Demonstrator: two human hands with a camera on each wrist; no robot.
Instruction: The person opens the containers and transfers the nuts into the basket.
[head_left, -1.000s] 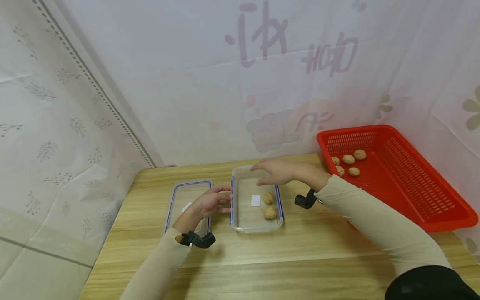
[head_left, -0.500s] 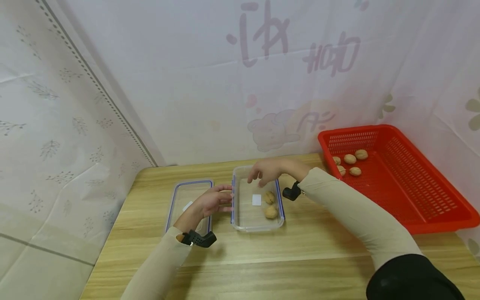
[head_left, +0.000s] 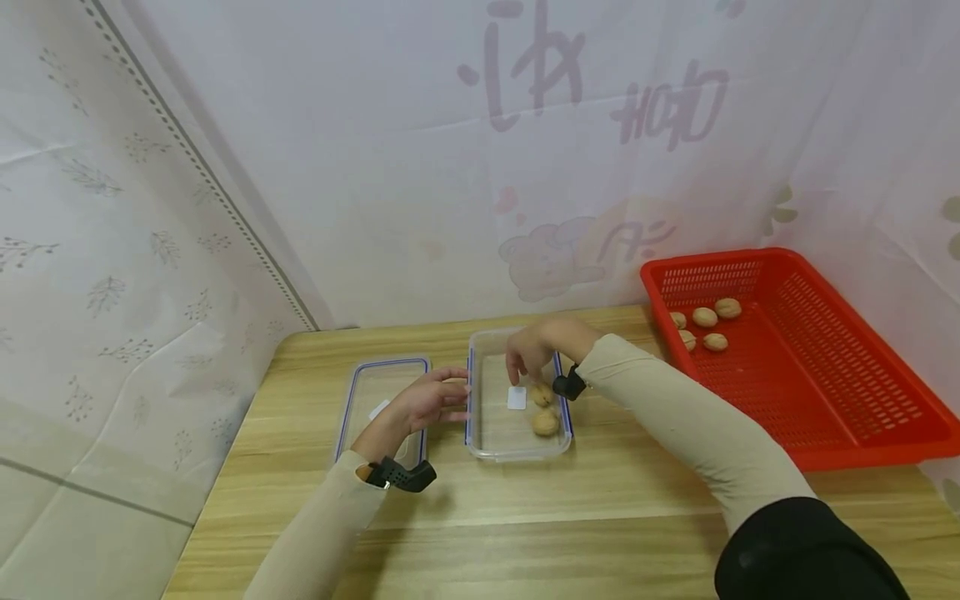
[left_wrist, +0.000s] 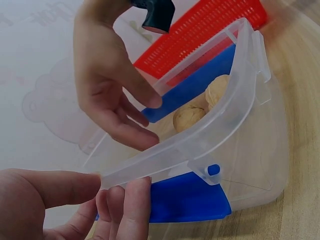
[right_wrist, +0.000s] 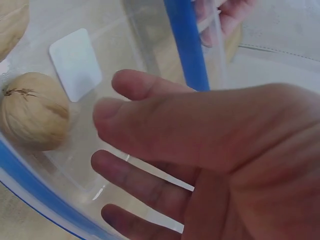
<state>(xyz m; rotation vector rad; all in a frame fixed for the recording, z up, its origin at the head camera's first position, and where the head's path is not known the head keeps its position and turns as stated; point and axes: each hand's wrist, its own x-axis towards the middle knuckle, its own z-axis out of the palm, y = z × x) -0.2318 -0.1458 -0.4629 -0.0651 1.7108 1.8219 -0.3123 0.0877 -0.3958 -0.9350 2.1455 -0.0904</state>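
Observation:
A clear plastic food container (head_left: 517,455) with blue latches stands on the table, its top uncovered. Two walnuts, one nearer (head_left: 546,423) and one farther (head_left: 543,396), lie along its right side, beside a white label (head_left: 517,398). My right hand (head_left: 542,343) reaches into the container from above, just beyond the walnuts. In the right wrist view its fingers (right_wrist: 150,185) are apart and hold nothing. My left hand (head_left: 423,402) touches the container's left side; the left wrist view has its fingertips (left_wrist: 134,200) against the rim and blue latch (left_wrist: 192,197).
The clear lid (head_left: 375,379) with a blue seal lies left of the container, partly under the left forearm. At right stands a red plastic basket (head_left: 870,457) with several walnuts (head_left: 704,317) at its far left. A printed curtain (head_left: 375,208) hangs behind the table (head_left: 480,550).
My right hand has moved left and down into the container, its fingers now pointing downward near the walnuts. The left hand stays at the container's side.

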